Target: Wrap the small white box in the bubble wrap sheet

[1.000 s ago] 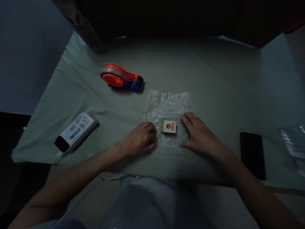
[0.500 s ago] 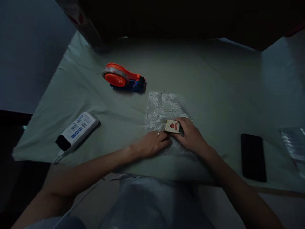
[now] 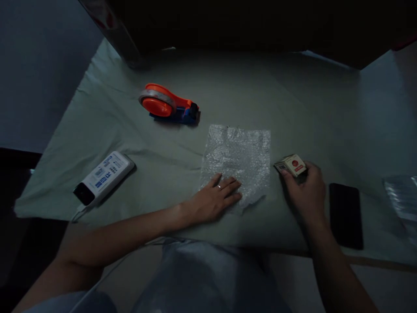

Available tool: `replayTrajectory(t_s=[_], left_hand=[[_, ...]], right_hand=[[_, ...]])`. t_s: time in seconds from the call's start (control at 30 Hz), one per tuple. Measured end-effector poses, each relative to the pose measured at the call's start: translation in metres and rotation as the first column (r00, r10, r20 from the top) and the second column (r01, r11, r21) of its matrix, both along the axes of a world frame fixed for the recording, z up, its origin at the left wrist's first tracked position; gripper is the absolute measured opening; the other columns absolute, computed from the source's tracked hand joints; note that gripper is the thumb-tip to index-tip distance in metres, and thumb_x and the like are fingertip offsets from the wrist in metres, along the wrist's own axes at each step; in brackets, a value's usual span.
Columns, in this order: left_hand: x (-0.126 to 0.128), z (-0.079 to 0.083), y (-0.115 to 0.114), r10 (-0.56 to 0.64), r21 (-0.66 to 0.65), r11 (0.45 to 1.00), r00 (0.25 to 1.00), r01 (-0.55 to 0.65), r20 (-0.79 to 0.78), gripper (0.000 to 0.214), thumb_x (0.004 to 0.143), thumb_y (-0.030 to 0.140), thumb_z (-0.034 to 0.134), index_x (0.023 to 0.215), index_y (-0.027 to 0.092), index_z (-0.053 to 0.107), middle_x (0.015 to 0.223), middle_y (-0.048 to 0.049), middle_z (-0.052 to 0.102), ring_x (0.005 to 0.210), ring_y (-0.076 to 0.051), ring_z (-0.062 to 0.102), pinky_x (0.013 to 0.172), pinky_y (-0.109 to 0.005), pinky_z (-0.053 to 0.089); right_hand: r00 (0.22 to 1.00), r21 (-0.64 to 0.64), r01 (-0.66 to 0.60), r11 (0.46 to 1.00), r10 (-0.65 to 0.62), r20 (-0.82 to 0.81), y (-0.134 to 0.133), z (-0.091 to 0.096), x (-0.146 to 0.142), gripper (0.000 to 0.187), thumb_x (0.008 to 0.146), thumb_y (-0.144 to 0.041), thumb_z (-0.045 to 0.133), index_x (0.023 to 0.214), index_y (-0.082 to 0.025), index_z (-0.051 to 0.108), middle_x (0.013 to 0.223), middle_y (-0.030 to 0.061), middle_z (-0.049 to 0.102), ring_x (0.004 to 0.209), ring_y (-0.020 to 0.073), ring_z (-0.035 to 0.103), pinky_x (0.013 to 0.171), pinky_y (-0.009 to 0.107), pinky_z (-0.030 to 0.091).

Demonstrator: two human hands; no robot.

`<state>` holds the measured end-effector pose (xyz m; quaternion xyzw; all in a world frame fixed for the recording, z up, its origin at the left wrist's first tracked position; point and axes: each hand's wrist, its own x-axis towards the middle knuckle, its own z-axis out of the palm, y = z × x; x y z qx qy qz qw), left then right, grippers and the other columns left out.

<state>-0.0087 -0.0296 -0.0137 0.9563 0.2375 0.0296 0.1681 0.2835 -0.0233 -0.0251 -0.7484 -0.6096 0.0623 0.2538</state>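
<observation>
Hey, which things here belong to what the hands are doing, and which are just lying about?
Seemingly in use:
- small box, held in the right hand
- bubbly plastic sheet, under the left hand

Seemingly just lying about:
- tape dispenser, untouched, though possibly related
- white labelled device
- black flat slab
- shiny plastic at the right edge

We are in a dim room, home or small workshop we cannot tell, at a cloth-covered table [image 3: 319, 108]. Beyond the bubble wrap [image 3: 239, 152] and to its left, a tape dispenser [image 3: 159, 106] marks a packing spot; a white corded device [image 3: 106, 174] lies left of the bubble wrap.
</observation>
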Motion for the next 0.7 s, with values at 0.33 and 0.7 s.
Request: replayTrajectory(t_s=[0.33,0.7], left_hand=[[0.004,0.008,-0.004,0.138,-0.051,0.989,0.990,-0.136,0.038,0.035,0.095,0.030,0.043,0.128,0.021,0.051,0.140,-0.0121,0.046,0.133,-0.030,0.037,0.108,-0.053,0.030],[0.008,-0.015,0.028,0.267,0.050,0.961,0.958,-0.274,0.106,0.045,0.094,0.034,0.045,0.135,0.016,0.044,0.143,-0.0139,0.042,0.135,-0.029,0.034,0.110,-0.050,0.028]], right_hand=[[0.821,0.117,-0.551,0.826,0.562,-0.102,0.004,0.048,-0.066,0.031,0.092,-0.024,0.042,0.119,-0.022,0.057,0.117,0.0105,0.064,0.121,0.0261,0.052,0.102,0.050,0.041],[0.645,-0.333,-0.748,0.574,0.747,-0.161,-0.003,0.035,-0.060,0.052,0.078,-0.025,0.065,0.128,-0.020,0.051,0.130,0.0124,0.053,0.123,0.0277,0.048,0.102,0.046,0.044]])
